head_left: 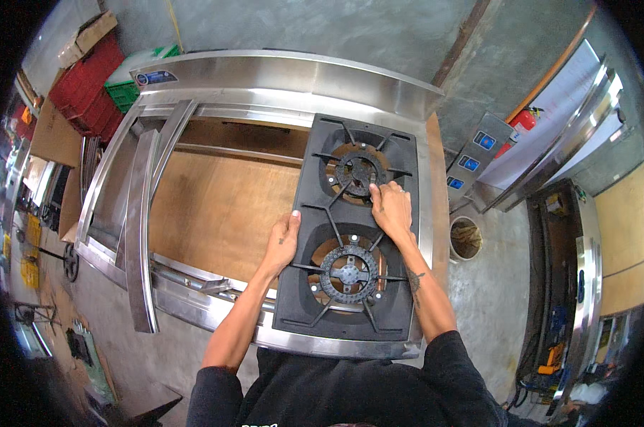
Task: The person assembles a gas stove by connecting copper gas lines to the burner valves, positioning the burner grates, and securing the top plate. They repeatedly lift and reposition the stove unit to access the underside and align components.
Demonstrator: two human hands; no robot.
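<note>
A black cast-iron stove grate (288,299) covers the right part of a stainless steel stove frame (265,75). Two round burners show through it: a far burner (355,169) and a near burner (334,279) with a silvery centre. My left hand (283,240) grips the grate's left edge, thumb on top; its other fingers are hidden by the edge. Over the near right side of the far burner, my right hand (394,208) has its fingers curled around the grate's inner part, covering the bar there.
A loose steel strip (143,235) lies across the frame's left side, over a brown wooden panel (219,206). Right of the frame are a bucket (466,238) and a steel panel with blue labels (478,153). Red crates (91,89) are stacked at far left.
</note>
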